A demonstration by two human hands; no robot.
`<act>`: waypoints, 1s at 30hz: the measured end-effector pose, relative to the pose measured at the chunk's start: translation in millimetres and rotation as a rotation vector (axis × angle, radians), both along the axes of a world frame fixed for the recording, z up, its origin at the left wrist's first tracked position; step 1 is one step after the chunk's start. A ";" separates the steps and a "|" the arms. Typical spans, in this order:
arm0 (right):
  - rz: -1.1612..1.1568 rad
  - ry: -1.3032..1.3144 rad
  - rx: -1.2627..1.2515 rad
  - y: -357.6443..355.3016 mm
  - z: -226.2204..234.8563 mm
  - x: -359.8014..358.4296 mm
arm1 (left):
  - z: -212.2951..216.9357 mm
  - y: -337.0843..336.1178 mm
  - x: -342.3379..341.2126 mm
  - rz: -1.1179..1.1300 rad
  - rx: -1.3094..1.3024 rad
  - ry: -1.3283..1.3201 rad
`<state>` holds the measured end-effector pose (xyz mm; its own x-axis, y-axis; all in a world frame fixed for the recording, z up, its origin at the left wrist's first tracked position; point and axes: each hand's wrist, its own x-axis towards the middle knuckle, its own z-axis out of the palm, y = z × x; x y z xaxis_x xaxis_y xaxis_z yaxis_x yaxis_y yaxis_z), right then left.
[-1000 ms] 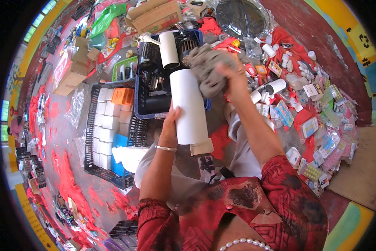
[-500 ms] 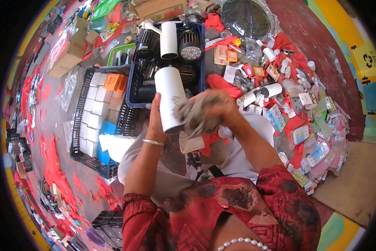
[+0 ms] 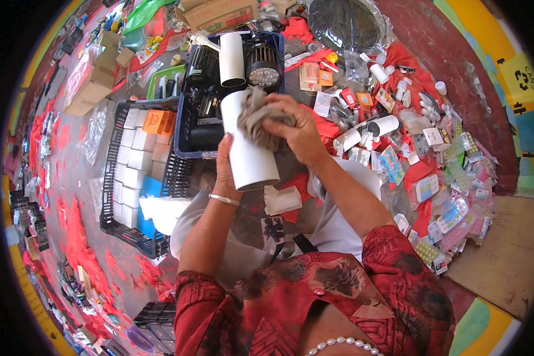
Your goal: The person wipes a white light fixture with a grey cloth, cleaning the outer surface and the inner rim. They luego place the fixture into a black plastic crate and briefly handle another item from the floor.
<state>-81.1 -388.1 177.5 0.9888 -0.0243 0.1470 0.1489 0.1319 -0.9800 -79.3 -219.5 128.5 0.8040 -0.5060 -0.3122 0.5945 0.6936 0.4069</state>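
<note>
A white cylindrical lamp housing (image 3: 250, 163) is tilted in front of me, its lower end toward my lap. My left hand (image 3: 226, 166) grips it along its left side, the thumb lying on the white surface. Bunched in my right hand (image 3: 296, 130) is a grey-brown cloth (image 3: 259, 121), pressed against the upper right part of the housing. Just beyond stands a dark blue crate (image 3: 187, 153) with black finned lamps (image 3: 262, 62) and another white cylinder (image 3: 231, 59) in it.
At left, a black crate (image 3: 108, 199) holds rows of small white boxes (image 3: 135, 159) and orange ones (image 3: 154, 121). Packaged goods and blister packs (image 3: 457, 219) are heaped at right over red cloth. Cardboard boxes (image 3: 219, 13) and a round black thing in plastic (image 3: 347, 24) lie at the far side.
My right hand has moved the cloth up and slightly left along the housing. The housing's lower end has swung a little to the right. My left hand keeps its hold.
</note>
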 end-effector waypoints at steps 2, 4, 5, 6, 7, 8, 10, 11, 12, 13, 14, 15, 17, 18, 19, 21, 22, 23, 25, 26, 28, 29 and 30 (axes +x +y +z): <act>0.143 0.002 0.058 8.4 3.7 -18.4 | 13.5 5.2 5.0 0.071 -0.080 0.030; 0.274 0.094 0.345 -1.4 -0.5 -25.1 | 5.9 12.9 17.2 0.136 -0.075 -0.027; 0.325 0.183 0.605 -7.2 -10.3 -24.1 | 15.4 11.5 18.9 0.156 -0.024 -0.072; 0.374 0.271 0.866 -11.6 -19.4 -21.9 | -7.7 22.2 26.2 0.249 0.086 -0.011; 0.296 0.334 0.977 -10.2 -16.1 -16.6 | -8.9 24.6 25.7 0.227 0.068 -0.032; 0.206 0.391 1.070 -14.5 0.7 -11.9 | -5.3 20.1 22.9 0.196 0.032 -0.054; 0.191 0.432 1.332 -31.6 -2.9 2.3 | -0.9 14.9 19.3 0.043 -0.063 -0.123; 0.133 0.292 1.107 -28.1 6.8 4.0 | -2.0 17.2 20.9 0.080 -0.033 -0.088; 0.140 0.320 1.194 -29.4 2.1 8.8 | -4.0 15.3 19.3 0.069 -0.097 -0.102; 0.142 0.348 1.288 -31.4 -0.9 12.0 | 4.5 10.5 16.9 0.053 -0.157 -0.111; 0.106 0.365 1.271 -35.3 -2.8 13.1 | 9.2 7.8 16.1 0.015 -0.181 -0.129; 0.070 0.381 1.254 -39.3 -4.4 13.9 | 10.2 4.9 16.8 0.022 -0.217 -0.068; 0.040 0.397 1.253 -39.8 -3.3 13.5 | 12.4 6.5 15.9 0.052 -0.271 0.056; 0.040 0.391 1.261 -40.1 -2.2 13.0 | 13.3 4.6 15.0 0.089 0.040 -0.042; 0.041 0.386 1.269 -39.0 3.9 12.5 | 14.7 5.1 15.1 0.035 -0.022 -0.057; -0.133 0.452 1.070 -42.0 19.4 11.1 | 16.4 7.9 16.3 -0.072 -0.145 -0.085; -0.220 0.483 0.963 -44.6 26.2 8.3 | 16.5 8.7 16.1 -0.075 -0.201 -0.080; -0.265 0.419 0.814 -48.8 23.7 8.8 | 16.4 10.3 16.4 -0.078 -0.257 -0.075; -0.348 0.289 0.510 -62.0 12.3 15.7 | 15.4 13.7 17.6 -0.068 -0.299 -0.032; -0.395 0.251 0.308 -68.1 12.2 17.9 | 16.3 13.4 18.2 -0.053 -0.298 -0.008; -0.475 0.218 -0.060 -99.2 -2.4 31.6 | 20.0 9.4 18.1 -0.029 -0.250 0.003; -0.493 0.199 -0.242 -89.3 16.7 34.7 | 22.2 12.2 17.6 -0.002 -0.196 -0.009; -0.369 0.257 -0.105 -87.4 41.3 30.9 | 22.7 15.3 17.2 0.024 -0.142 -0.021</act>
